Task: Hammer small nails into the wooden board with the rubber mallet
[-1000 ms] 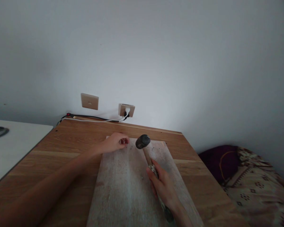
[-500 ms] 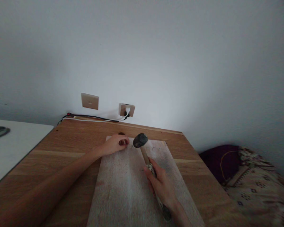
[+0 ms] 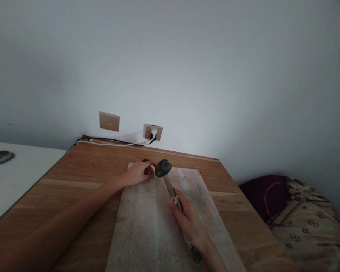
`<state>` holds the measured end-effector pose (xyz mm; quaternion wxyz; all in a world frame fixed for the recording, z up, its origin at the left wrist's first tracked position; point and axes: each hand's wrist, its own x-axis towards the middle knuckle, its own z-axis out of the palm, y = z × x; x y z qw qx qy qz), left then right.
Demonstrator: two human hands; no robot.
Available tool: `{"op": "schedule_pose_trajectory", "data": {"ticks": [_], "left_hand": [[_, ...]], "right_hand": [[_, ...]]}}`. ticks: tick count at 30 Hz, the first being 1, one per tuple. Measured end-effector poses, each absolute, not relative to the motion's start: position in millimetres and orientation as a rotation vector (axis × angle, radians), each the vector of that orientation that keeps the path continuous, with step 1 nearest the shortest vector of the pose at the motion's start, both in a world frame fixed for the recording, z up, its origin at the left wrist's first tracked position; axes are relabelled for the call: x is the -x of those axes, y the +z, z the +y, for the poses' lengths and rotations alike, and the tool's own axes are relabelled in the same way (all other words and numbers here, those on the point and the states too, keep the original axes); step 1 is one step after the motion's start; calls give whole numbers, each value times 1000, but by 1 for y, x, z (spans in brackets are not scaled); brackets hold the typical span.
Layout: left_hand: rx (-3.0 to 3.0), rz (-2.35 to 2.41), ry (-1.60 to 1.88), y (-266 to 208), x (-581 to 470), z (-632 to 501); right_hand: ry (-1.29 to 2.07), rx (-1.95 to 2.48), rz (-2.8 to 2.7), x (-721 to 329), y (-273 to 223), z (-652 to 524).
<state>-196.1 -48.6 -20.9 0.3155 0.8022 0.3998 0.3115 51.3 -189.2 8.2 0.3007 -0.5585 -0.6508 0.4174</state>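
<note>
My right hand (image 3: 186, 217) is wrapped round the handle of a hammer (image 3: 168, 185) with a dark, rounded head and a pale wooden shaft. Its head hangs above the far part of a whitish wooden board (image 3: 147, 223), close beside the fingertips of my left hand (image 3: 138, 173). The left hand rests at the board's far left edge, thumb and forefinger pinched together. Whatever is between those fingertips is too small or hidden to make out. Just behind the left hand a small dark round object (image 3: 145, 160) shows in part.
Under the board is a brown wooden tabletop (image 3: 235, 211). Black and white cables (image 3: 113, 143) run along its back edge to a wall socket (image 3: 153, 133). A white surface (image 3: 25, 166) with a dark oval object stands left; patterned fabric (image 3: 303, 223) and a purple cloth lie right.
The hammer head has moved slightly left, nearer to my left fingertips, and my right hand has shifted left with it. My left hand stays in nearly the same place.
</note>
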Motion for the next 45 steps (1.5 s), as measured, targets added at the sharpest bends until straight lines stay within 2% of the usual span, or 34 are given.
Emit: {"op": "schedule_pose_trajectory", "data": {"ticks": [17,28,35,40,45], "left_hand": [[-2121,1146,839,-21,193,-48],[-2133,1104,742,-15,195,-50],[-2658,1011,770,17,173,-79],[-3042,718,642,8,129,-120],[-3286,780,599,-3,104,-140]], "right_hand": [[986,1514,-1868,-46,9,-186],[1221,1490,-1634,-52,6,-189],[1124,1510,-1400,-71,4,-197],[1109,1526,-1374,-77,4,-199],[1120,1500,-1412,-78,3,-203]]}}
